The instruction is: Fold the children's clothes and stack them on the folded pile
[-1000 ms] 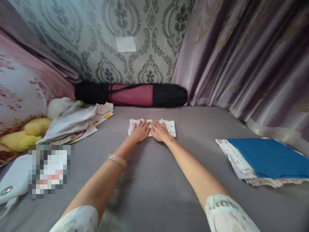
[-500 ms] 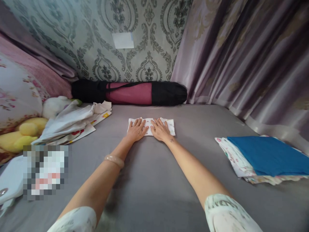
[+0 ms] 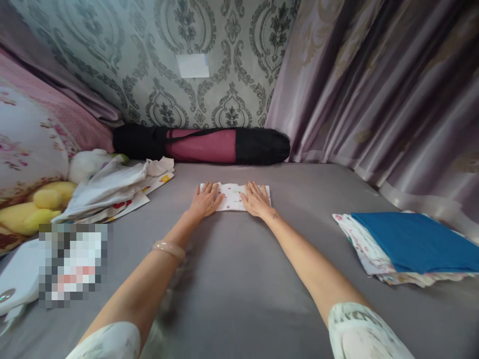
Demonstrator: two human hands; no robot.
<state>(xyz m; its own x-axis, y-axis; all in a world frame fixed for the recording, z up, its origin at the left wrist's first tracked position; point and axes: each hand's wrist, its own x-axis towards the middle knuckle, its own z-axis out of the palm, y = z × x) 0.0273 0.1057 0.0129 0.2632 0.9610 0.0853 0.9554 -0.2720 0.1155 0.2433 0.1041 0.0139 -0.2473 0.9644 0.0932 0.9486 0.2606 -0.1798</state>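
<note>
A small folded white cloth [image 3: 232,197] with a sparse print lies flat on the grey bed sheet [image 3: 239,279], ahead of me. My left hand [image 3: 206,199] rests palm down on its left end, fingers spread. On its right end lies my right hand [image 3: 256,199], also flat with the fingers apart. Between the two hands the middle of the cloth shows. Neither hand grips anything.
Folded fabrics with a blue cloth [image 3: 415,242] on top lie at the right. Crumpled white cloths [image 3: 108,189], a yellow plush toy [image 3: 45,204] and a white device [image 3: 24,274] are at the left. A black and maroon roll bag [image 3: 202,145] lies along the wall.
My hands have slid apart along the cloth, the left one leftward and the right one rightward. More of the cloth's middle shows between them.
</note>
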